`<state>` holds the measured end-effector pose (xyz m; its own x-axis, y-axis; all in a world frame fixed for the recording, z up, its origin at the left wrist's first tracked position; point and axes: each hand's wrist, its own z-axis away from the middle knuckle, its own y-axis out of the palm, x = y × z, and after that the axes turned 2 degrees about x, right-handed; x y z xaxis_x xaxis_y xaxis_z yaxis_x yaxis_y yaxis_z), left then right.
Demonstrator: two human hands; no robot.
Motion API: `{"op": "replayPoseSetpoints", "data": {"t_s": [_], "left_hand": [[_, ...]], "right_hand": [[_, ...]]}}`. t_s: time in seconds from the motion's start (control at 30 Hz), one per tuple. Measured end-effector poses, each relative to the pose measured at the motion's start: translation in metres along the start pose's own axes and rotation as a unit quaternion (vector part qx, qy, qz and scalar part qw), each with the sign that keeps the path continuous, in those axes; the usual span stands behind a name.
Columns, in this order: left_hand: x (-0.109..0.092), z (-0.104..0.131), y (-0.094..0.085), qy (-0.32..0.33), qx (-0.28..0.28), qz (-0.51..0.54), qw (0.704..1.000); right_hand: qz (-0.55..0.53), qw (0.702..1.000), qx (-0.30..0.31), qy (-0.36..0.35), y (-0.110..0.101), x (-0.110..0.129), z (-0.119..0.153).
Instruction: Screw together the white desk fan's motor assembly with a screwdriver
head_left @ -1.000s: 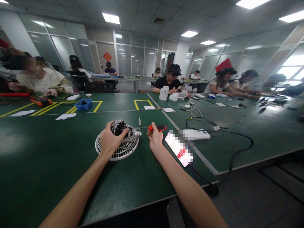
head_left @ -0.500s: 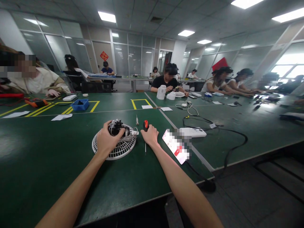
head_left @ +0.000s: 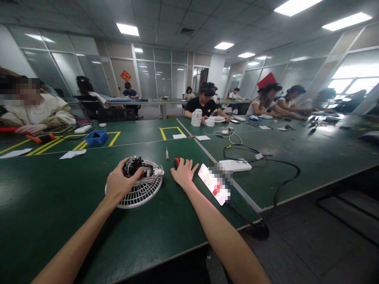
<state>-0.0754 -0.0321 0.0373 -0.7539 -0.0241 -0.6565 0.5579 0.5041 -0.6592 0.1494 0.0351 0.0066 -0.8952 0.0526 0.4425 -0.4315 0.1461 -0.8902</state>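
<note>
From here: left hand [head_left: 121,182] has its fingers closed round the motor [head_left: 129,169], which sits on the white grille [head_left: 145,192], near left. Right hand [head_left: 184,173] has fingers fanned wide, partly covering the screwdriver [head_left: 177,163]. Phone [head_left: 208,182] just right of it.

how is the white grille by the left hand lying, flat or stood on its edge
Flat: the white grille lies on the green table, its slotted round face spread beneath the black assembly the left hand grips.
</note>
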Motion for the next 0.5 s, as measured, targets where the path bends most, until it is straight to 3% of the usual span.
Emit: {"op": "replayPoseSetpoints", "data": {"t_s": [0.17, 0.5], "left_hand": [[0.020, -0.004, -0.027, -0.025, 0.010, -0.004, 1.000], [0.068, -0.016, -0.095, -0.149, 0.018, -0.083, 0.985]], "right_hand": [[-0.010, 1.000, 0.004, 0.019, -0.001, 0.002, 0.002], [-0.013, 1.000, 0.022, 0.012, -0.008, 0.004, 0.006]]}}
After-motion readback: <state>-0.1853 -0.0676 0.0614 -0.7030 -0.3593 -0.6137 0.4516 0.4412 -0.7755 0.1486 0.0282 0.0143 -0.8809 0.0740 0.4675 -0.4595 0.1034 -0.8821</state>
